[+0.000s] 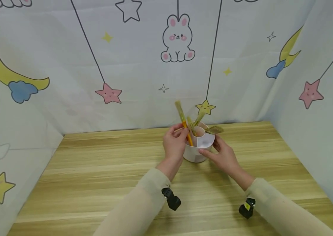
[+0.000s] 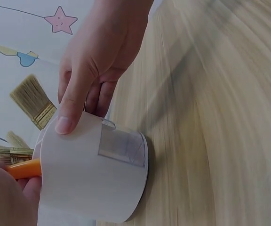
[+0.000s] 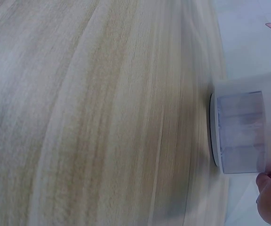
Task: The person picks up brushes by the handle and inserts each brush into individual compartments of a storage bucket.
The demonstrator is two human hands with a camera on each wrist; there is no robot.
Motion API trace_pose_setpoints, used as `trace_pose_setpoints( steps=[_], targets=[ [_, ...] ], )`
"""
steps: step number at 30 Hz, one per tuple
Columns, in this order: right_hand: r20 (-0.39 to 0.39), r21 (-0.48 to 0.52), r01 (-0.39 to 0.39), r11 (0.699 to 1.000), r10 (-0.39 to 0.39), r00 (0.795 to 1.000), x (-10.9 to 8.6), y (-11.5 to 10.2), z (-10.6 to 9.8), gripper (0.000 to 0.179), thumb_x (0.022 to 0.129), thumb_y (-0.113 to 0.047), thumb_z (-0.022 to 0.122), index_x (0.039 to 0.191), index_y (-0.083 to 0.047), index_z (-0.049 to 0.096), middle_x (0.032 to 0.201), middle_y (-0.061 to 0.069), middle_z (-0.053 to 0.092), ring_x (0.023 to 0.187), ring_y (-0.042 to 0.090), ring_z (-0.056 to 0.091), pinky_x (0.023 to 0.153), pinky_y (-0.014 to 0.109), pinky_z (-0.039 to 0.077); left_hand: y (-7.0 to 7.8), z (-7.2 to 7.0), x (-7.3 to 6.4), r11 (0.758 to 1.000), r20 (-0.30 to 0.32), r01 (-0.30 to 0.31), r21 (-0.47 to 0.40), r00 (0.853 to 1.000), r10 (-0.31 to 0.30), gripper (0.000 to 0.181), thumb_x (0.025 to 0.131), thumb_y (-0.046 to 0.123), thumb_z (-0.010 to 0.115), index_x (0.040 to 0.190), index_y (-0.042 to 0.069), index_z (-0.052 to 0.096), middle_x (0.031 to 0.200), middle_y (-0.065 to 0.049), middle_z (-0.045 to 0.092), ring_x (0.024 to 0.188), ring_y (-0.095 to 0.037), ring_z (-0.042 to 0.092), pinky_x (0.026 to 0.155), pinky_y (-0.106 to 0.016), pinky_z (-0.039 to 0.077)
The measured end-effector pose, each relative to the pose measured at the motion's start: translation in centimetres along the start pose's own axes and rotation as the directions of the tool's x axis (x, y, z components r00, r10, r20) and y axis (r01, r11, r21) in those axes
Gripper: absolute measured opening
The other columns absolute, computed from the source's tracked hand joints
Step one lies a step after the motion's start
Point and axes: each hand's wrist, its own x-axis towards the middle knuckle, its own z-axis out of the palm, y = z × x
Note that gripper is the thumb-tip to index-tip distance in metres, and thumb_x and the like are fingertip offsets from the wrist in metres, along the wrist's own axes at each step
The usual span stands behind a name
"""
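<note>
A white round desk organizer [image 1: 194,153] with divided compartments stands near the back of the table. My left hand [image 1: 175,144] pinches an orange-handled paintbrush [image 1: 180,112], bristles up, its lower handle inside the organizer's left compartment. On the other side, my right hand [image 1: 224,158] grips the organizer's wall, thumb at the front. Three more brushes sit in the organizer, among them a wide flat brush [image 1: 215,129] leaning right. In the left wrist view, the right thumb presses the organizer [image 2: 79,169] beside a clear pocket [image 2: 122,147]. The right wrist view shows that pocket [image 3: 242,132] close up.
The wood-grain table [image 1: 101,170] runs up to a white curtain [image 1: 142,75] printed with stars, moons and a rabbit. The same cloth hangs along both sides. Each wrist wears a small black camera, such as the left one [image 1: 171,199].
</note>
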Motion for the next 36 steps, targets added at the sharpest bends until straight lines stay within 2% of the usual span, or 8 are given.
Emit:
trace_pose_setpoints(
  steps=[9, 21, 28, 35, 36],
  targets=[
    [0.005, 0.016, -0.004, 1.000, 0.004, 1.000, 0.0, 0.0, 0.0, 0.100, 0.098, -0.035, 0.081, 0.167, 0.007, 0.022, 0.167, 0.031, 0.035, 0.154, 0.044, 0.038, 0.123, 0.053, 0.040, 0.5, -0.3, -0.1, 0.993, 0.008, 0.025, 0.115, 1.000, -0.026, 0.016, 0.094, 0.001, 0.079, 0.109, 0.000, 0.075, 0.098, -0.016, 0.080, 0.084, -0.019, 0.076, 0.075, -0.030, 0.066],
    [0.006, 0.018, -0.001, 1.000, 0.001, 1.000, 0.0, 0.1, 0.0, 0.100, 0.098, -0.035, 0.081, 0.167, 0.007, 0.021, 0.166, 0.032, 0.035, 0.154, 0.044, 0.038, 0.122, 0.054, 0.040, 1.2, -0.5, -0.1, 0.963, 0.014, 0.024, 0.270, 1.000, -0.028, 0.020, 0.091, 0.005, 0.084, 0.107, 0.002, 0.073, 0.096, -0.013, 0.080, 0.075, -0.021, 0.076, 0.070, -0.031, 0.066],
    [0.003, 0.011, 0.003, 1.000, -0.003, 1.000, 0.2, 0.2, 0.1, 0.101, 0.098, -0.035, 0.081, 0.167, 0.008, 0.021, 0.167, 0.032, 0.034, 0.153, 0.044, 0.038, 0.122, 0.054, 0.040, 1.5, -0.4, 0.4, 0.921, 0.019, 0.022, 0.389, 0.999, -0.032, 0.019, 0.090, 0.006, 0.086, 0.102, 0.003, 0.071, 0.092, -0.012, 0.080, 0.075, -0.022, 0.076, 0.066, -0.030, 0.066],
    [0.000, 0.008, 0.007, 1.000, -0.007, 1.000, 0.2, 0.3, 0.1, 0.102, 0.098, -0.036, 0.081, 0.167, 0.008, 0.021, 0.167, 0.032, 0.034, 0.153, 0.044, 0.038, 0.122, 0.053, 0.040, 2.0, 0.1, 0.7, 0.832, 0.055, -0.040, 0.553, 0.998, 0.011, 0.016, 0.089, 0.007, 0.084, 0.099, 0.003, 0.072, 0.091, -0.011, 0.080, 0.075, -0.020, 0.076, 0.064, -0.028, 0.064],
    [0.001, 0.009, 0.007, 1.000, -0.007, 1.000, 0.2, 0.4, 0.1, 0.102, 0.098, -0.036, 0.082, 0.167, 0.008, 0.021, 0.167, 0.032, 0.034, 0.153, 0.044, 0.038, 0.122, 0.053, 0.040, 2.1, 0.1, 0.7, 0.825, 0.057, -0.040, 0.563, 0.998, 0.010, 0.015, 0.089, 0.007, 0.084, 0.099, 0.003, 0.073, 0.091, -0.011, 0.080, 0.075, -0.020, 0.076, 0.064, -0.028, 0.064]
  ],
)
